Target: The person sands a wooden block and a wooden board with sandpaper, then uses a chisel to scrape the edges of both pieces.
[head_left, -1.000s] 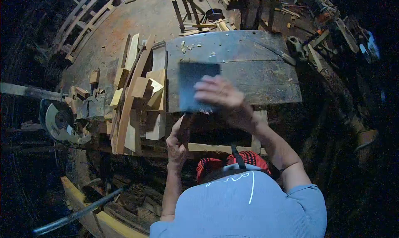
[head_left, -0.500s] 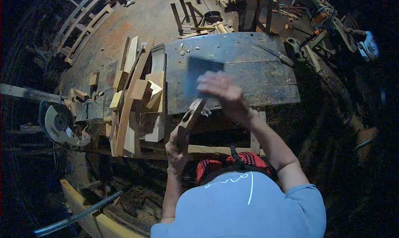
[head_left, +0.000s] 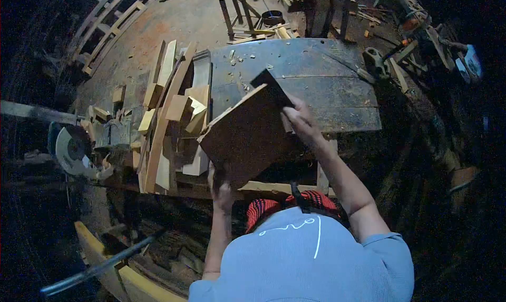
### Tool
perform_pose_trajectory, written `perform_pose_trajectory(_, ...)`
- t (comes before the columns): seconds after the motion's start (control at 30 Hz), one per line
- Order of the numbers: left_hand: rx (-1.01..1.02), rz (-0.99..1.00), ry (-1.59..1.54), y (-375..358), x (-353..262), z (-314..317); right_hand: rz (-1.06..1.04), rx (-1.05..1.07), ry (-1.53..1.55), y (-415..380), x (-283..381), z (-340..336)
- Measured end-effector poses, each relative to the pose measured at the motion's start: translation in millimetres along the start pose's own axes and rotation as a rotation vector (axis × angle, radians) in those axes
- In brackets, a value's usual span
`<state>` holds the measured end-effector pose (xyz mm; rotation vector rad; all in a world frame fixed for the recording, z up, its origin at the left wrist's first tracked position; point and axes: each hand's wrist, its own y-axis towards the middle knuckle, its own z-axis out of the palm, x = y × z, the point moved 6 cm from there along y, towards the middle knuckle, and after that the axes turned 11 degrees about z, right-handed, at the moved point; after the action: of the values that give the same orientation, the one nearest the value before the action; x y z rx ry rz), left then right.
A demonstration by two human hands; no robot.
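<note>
A broad brown wooden piece [head_left: 242, 133] is tilted above the front of the workbench [head_left: 337, 112], its pale rough edge facing up and left. My left hand [head_left: 221, 188] grips its lower left side, fingers partly hidden by the wood. At the upper right side my right hand [head_left: 303, 118] is closed round the edge, next to a dark flat piece [head_left: 268, 80] that projects at the top. Whether that dark piece is separate from the brown one, I cannot tell.
Long boards and cut blocks [head_left: 179, 109] lie left of the bench surface. A long-handled tool [head_left: 348, 65] rests at its back right. A circular saw blade [head_left: 74, 149] stands far left. Wood shavings [head_left: 232, 57] are scattered on the bench.
The wood has turned from a narrow edge-on view to show its broad face. My right hand has moved right and down and now grips its side.
</note>
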<state>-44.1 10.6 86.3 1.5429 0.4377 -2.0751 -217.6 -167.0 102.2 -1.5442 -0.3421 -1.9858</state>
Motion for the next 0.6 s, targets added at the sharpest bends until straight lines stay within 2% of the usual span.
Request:
perform_pose_trajectory(0.03,-0.053,-0.056,0.0,0,3,-4,0.01,0.007,0.002,-4,-13,-1)
perform_pose_trajectory(0.1,-0.148,-0.169,-0.001,2,10,-11,-0.119,-0.039,-0.207,-19,-29,-4)
perform_pose_trajectory(0.17,-0.244,-0.276,-0.017,6,18,-11,-0.064,-0.007,-0.226,-39,-42,-9)
perform_pose_trajectory(0.2,-0.27,-0.192,-0.096,11,8,-3,-0.06,-0.04,-0.262,-50,-43,-9)
perform_pose_trajectory(0.27,-0.294,-0.173,-0.164,17,27,-21,-0.059,-0.06,-0.3,-70,-51,-12)
perform_pose_trajectory(0.33,-0.299,-0.103,-0.21,23,29,-22,0.197,-0.09,-0.257,-84,-88,-22)
perform_pose_trajectory(0.37,-0.303,-0.096,-0.207,25,31,-18,0.194,-0.083,-0.256,-90,-98,-16)
perform_pose_trajectory(0.43,-0.37,-0.082,-0.359,32,35,-10,0.597,-0.169,-0.02,-99,-136,-10)
perform_pose_trajectory(0.47,-0.385,-0.034,-0.312,33,34,-6,0.712,-0.192,0.189,-98,-149,-9)
perform_pose_trajectory(0.5,-0.387,-0.034,-0.31,32,36,-2,0.714,-0.191,0.19,-93,-142,1)
perform_pose_trajectory(0.57,-0.414,-0.074,-0.323,27,41,1,0.6,-0.348,0.599,-79,-120,20)
perform_pose_trajectory(0.6,-0.404,-0.078,-0.393,24,42,7,0.319,-0.311,0.356,-61,-105,27)
